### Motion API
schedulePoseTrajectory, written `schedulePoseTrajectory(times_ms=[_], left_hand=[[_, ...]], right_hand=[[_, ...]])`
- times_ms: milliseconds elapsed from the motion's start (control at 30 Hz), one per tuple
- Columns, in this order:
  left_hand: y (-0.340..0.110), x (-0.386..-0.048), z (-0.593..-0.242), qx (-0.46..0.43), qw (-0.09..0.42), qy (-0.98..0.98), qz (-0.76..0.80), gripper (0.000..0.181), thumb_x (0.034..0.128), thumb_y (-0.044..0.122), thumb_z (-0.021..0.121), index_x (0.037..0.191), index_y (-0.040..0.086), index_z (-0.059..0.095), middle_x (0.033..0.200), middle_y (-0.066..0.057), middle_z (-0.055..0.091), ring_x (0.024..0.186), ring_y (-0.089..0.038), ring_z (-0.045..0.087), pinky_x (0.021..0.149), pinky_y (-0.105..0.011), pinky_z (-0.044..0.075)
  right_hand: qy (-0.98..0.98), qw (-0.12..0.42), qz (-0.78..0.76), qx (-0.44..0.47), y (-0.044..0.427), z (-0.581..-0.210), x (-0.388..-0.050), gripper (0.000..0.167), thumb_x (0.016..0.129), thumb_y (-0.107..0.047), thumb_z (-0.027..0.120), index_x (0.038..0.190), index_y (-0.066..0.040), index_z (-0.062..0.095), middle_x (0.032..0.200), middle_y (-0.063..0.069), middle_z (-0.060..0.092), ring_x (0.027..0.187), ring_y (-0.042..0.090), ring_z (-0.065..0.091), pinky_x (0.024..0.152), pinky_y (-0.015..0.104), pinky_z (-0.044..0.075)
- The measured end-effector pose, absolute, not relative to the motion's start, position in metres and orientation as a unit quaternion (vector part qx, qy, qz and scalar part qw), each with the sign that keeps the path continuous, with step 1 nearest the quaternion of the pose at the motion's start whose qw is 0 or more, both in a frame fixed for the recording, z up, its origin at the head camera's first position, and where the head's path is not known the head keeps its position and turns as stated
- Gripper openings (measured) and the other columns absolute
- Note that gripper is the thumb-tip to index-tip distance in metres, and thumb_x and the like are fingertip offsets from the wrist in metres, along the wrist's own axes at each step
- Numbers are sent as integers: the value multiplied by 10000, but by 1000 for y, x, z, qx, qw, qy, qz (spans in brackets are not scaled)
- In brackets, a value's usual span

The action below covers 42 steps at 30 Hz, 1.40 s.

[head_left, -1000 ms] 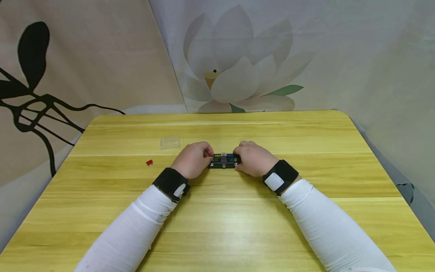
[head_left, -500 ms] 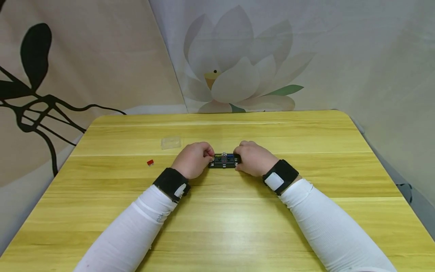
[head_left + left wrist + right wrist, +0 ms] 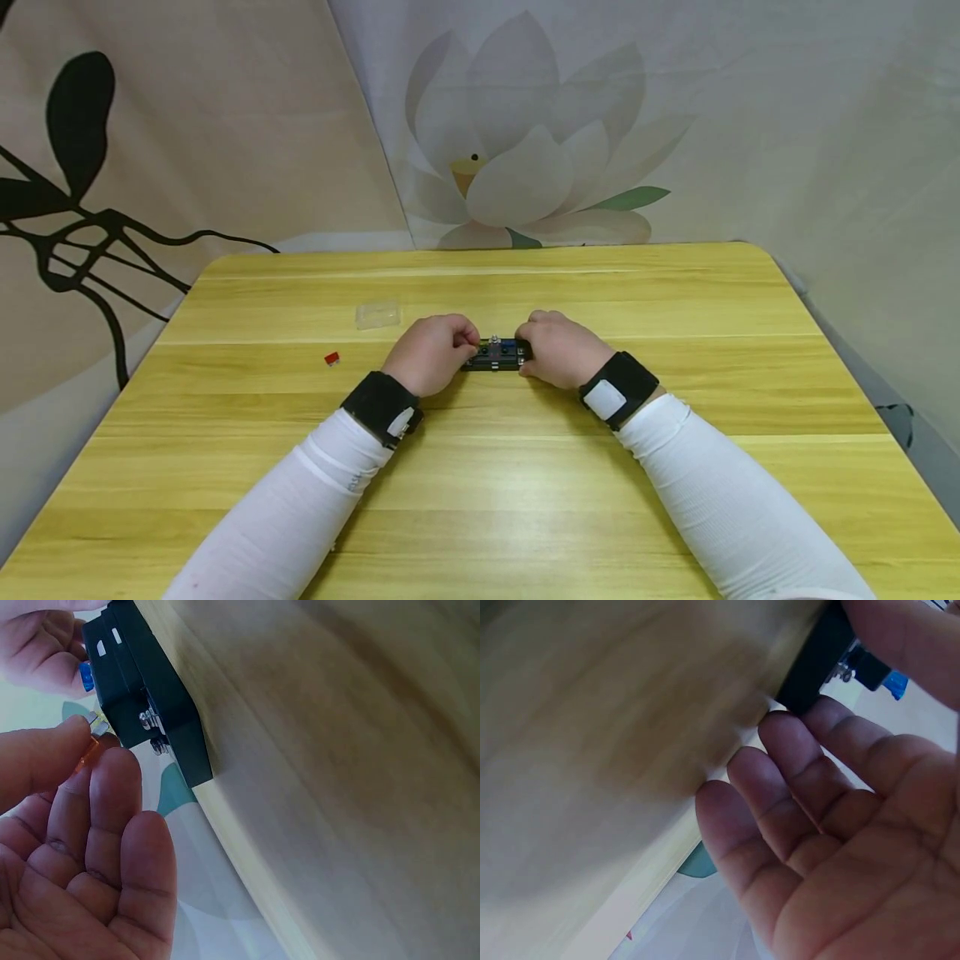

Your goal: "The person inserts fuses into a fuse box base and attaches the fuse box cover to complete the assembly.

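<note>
A black fuse block (image 3: 497, 360) with metal screw terminals sits on the table between both hands. My left hand (image 3: 433, 352) pinches a small orange blade fuse (image 3: 85, 756) between thumb and forefinger, its metal prongs facing the block's left part. The other left fingers are loosely bent. A blue blade fuse (image 3: 86, 676) is in the block toward its right side. A bit of yellow shows near the prongs, partly hidden. At the right end, my right hand (image 3: 561, 348) grips the block between thumb and fingers; in the right wrist view its fingertips (image 3: 786, 731) touch the block's edge.
A red blade fuse (image 3: 332, 359) lies on the wooden table (image 3: 480, 500) left of my left hand. Farther back is a clear plastic box (image 3: 377, 315). Behind the table's far edge hangs a flower-printed cloth (image 3: 525, 125).
My left hand has shifted slightly right, and its fingertips now cover more of the block's left end. The right hand and the block have stayed in place.
</note>
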State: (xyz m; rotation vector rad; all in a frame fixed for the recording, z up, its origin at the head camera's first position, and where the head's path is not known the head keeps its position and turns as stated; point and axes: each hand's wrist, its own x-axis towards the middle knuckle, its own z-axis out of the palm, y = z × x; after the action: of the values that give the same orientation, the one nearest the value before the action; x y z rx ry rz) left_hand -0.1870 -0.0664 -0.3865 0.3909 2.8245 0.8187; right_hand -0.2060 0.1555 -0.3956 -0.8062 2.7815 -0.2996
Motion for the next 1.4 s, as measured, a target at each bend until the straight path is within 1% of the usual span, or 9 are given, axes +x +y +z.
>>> schedulePoseTrajectory(times_ms=[200,467,633,867,1067,1267,1400], left_hand=[[-62,-186,-387,136,83,950,269,64,1015,191,719,1050,150,753,991,-13,755,915,-190,672,897,-391,563],[-54,-185,-387,147,80,956,241,44,1007,187,730,991,167,766,966,16,755,883,-165,663,880,-376,562],[-52,-186,-388,147,79,958,235,76,997,192,742,931,175,774,954,27,755,865,-155,663,857,-362,562],[-51,-186,-386,142,83,958,235,118,987,204,756,877,167,772,947,8,726,835,-167,630,833,-357,543],[-50,-190,-385,135,101,954,249,111,974,205,772,875,158,784,957,9,742,831,-167,630,830,-357,536],[-51,-196,-383,131,127,948,260,103,966,205,782,876,157,794,952,8,749,809,-183,615,774,-331,499],[-52,-198,-383,123,142,946,263,104,965,211,783,874,161,796,959,11,749,816,-186,610,761,-320,479]], right_hand=[[950,112,-103,-273,156,-396,-206,426,937,-284,822,1260,-29,713,1122,99,650,992,241,596,942,396,535],[949,107,-104,-277,155,-397,-206,404,927,-277,831,1231,-32,724,1092,91,652,976,241,595,940,397,535],[950,106,-100,-276,155,-396,-206,401,927,-281,831,1226,-35,726,1088,91,652,969,242,597,936,395,539],[950,104,-98,-277,155,-396,-206,406,926,-288,832,1229,-38,728,1092,92,657,975,241,602,947,395,543],[950,106,-98,-277,155,-396,-205,409,925,-286,833,1233,-36,728,1097,96,658,978,245,600,948,397,543],[951,107,-98,-273,156,-397,-206,411,929,-287,830,1238,-38,724,1094,90,652,978,240,598,950,396,541],[950,108,-96,-277,155,-396,-206,423,934,-295,824,1253,-38,720,1106,92,654,988,241,601,961,400,541]])
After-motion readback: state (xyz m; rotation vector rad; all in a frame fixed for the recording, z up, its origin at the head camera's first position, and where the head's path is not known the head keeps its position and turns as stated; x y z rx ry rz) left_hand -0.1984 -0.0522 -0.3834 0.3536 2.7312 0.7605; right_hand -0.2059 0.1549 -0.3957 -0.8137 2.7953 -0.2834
